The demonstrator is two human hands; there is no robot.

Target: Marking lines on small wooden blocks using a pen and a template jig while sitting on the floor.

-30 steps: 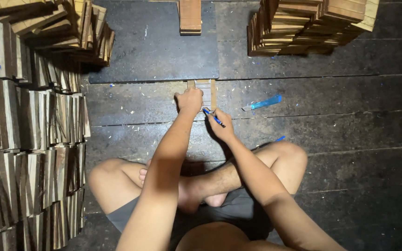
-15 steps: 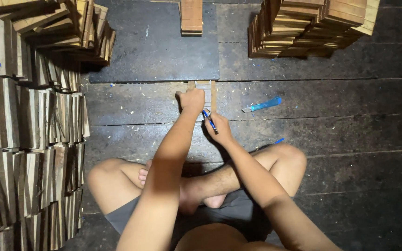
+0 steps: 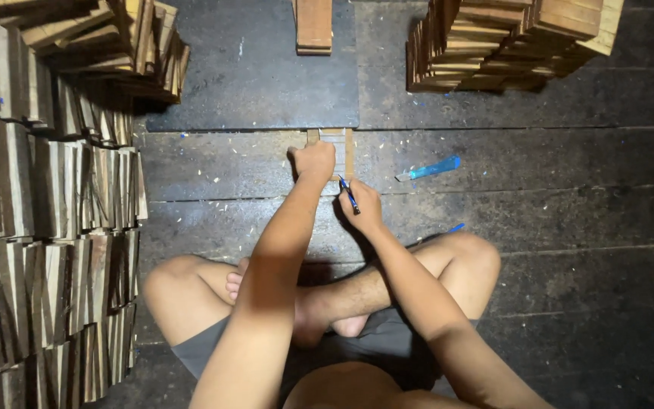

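Just one view here, a head-worn cam pointing almost straight down over the person's crossed legs at the dark plank floor (image 3: 569,167). Arm's-reach close, the arms run up from the bottom edge, and stacked wooden pieces (image 3: 47,189) line the left side.
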